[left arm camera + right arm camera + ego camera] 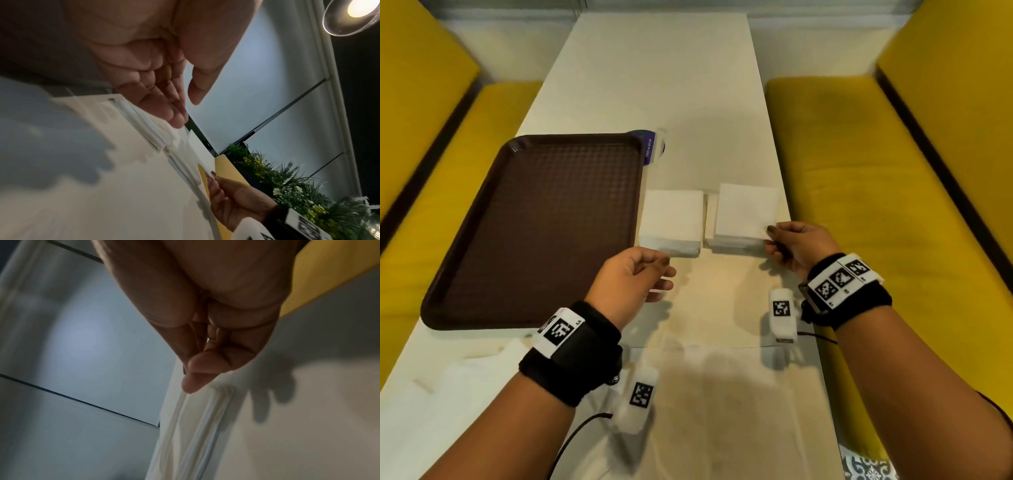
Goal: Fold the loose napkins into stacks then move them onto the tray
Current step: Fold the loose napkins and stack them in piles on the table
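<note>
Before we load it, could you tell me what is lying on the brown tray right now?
Nothing shows on the tray; its textured floor is bare. Both napkin stacks sit on the table beside it. A purple item is partly hidden behind its far corner.

Black wristbands (pixel 571 359) with coded tags (pixel 840 278)

The right hand (pixel 205 321) fills the top of the view, thumb and fingers (pixel 197 382) pressed together, pinching the top white napkin (pixel 170 402). Just under the hand lies a napkin stack (pixel 197 426) on the table (pixel 298 426). A yellow seat (pixel 329 280) shows beside the hand.
</note>
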The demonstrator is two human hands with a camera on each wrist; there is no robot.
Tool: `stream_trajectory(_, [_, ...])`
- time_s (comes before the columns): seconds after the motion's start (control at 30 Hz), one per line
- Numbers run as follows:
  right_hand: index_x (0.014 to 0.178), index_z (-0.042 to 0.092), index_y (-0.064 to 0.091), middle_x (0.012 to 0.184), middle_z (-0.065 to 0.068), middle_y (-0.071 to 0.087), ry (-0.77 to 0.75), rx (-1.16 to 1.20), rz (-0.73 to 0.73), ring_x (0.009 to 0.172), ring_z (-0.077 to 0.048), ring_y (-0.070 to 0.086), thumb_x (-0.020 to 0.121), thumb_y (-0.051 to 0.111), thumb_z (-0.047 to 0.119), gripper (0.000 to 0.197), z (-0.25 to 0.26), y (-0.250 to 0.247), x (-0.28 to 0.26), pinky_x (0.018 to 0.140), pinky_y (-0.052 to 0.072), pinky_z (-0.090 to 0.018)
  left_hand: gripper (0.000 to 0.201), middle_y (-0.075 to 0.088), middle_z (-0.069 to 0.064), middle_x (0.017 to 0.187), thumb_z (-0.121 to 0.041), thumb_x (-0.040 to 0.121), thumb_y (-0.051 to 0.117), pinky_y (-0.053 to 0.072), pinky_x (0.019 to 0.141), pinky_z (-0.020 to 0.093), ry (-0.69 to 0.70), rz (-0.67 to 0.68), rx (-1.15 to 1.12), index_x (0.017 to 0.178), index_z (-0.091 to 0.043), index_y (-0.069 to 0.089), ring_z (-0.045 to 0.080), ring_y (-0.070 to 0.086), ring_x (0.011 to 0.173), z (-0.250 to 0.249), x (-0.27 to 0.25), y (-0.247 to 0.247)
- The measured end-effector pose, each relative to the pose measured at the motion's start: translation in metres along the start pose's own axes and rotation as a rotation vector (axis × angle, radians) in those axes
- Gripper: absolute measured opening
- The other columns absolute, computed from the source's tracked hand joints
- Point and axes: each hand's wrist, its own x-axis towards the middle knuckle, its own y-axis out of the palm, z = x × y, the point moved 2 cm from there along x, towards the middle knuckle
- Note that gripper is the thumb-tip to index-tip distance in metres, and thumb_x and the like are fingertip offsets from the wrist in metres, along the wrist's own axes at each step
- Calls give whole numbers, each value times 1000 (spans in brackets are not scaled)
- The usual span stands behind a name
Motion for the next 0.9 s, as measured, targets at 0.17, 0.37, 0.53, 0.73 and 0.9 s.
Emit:
stream_trajectory(0.17, [86,8,63,51,-4,58,45,-115,17,35,-11,43,88,70,11,8,2,5,9,36,37,-18,10,73,-1,83,-16,98,56,51,56,18,-13,-21,17,100,-11,64,9,68,69,8,-7,-8])
stream_trajectory(0.37, [87,9,66,65,-7,62,23,-270,-41,34,-7,43,86,74,17,12,3,12,8,34,35,-15,11,73,-1,82,-14,98,55,51,58,20,-21,-39,-1,100,-12,65,9,67,69,15,-16,-14])
stream_trajectory(0.53, [81,12,61,66,-5,61,13,-347,-87,45,-12,45,87,74,26,19,4,13,-1,39,39,-19,10,74,0,82,-15,97,56,51,56,19,-21,-36,-5,100,-12,65,8,68,68,16,-24,-18])
stream_trajectory(0.73, [92,8,60,79,-11,63,-17,-351,-93,48,-15,45,88,72,30,25,-2,4,-28,44,39,-26,11,75,1,84,-16,97,56,51,56,19,-14,-34,5,102,-12,65,9,68,70,18,-36,-27])
stream_trajectory(0.9, [92,7,61,75,-8,63,-63,-422,-39,50,-15,47,88,71,30,25,-14,3,-75,46,40,-26,10,75,1,85,-17,97,57,50,56,20,18,-23,16,99,-12,66,9,68,70,17,-50,-34])
